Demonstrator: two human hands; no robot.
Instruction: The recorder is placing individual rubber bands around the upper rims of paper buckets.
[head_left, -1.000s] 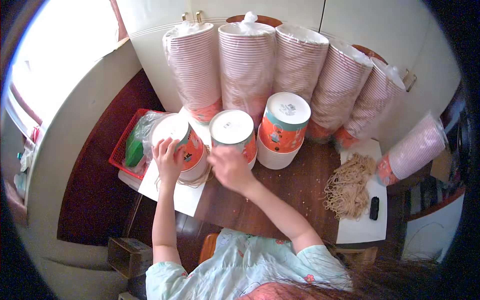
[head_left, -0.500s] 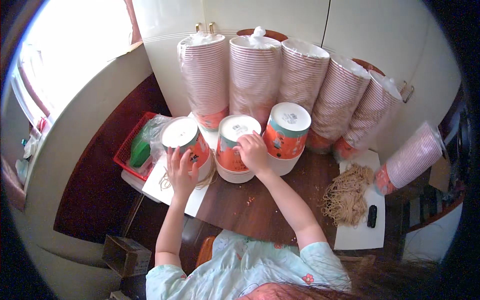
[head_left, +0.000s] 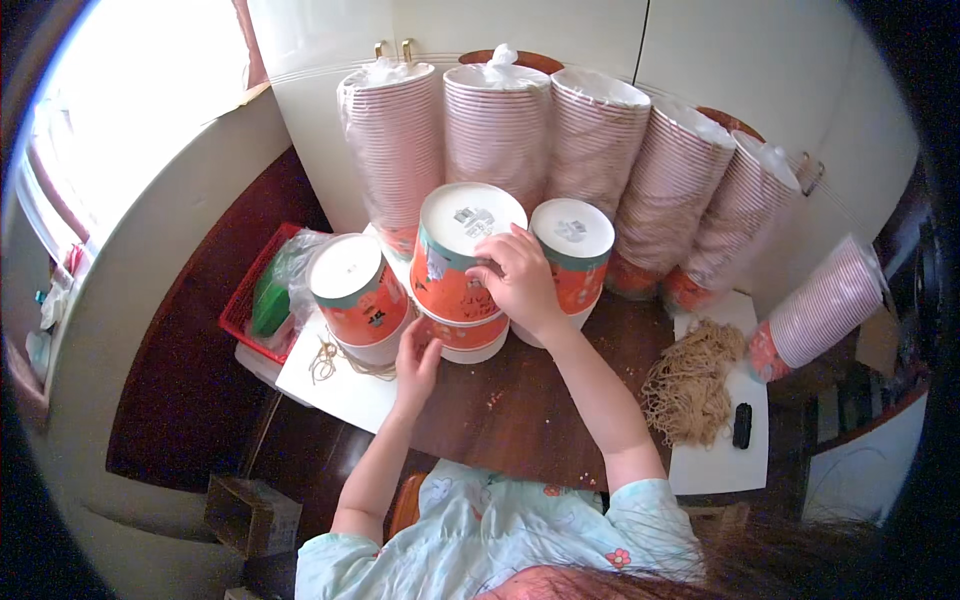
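An upturned round orange paper tub with a teal band and white base (head_left: 452, 262) is being held by the right hand (head_left: 525, 285), its thumb and fingers pinching the upper right side near the base, so that grip's pretty clear. The tub is being supported right over the middle stack of matching upturned orange tubs with white rims (head_left: 472, 352) on the dark brown wooden counter (head_left: 500, 420). The left hand (head_left: 418, 362) is being held low at that stack's left side, its grip loosely spread, thumb and fingers apart; whether the tubs are being touched there, can't really tell. Two shorter stacks of upturned orange tubs are flanking the middle one, one at left (head_left: 365, 300) and one at right (head_left: 580, 265). Behind, five tall plastic-wrapped tub stacks (head_left: 497, 140) are lining the back. Over at right, a heap of thin beige cords (head_left: 695, 385) is lying beside a small black object (head_left: 742, 426), while a red plastic basket (head_left: 238, 310) is sitting at far left.
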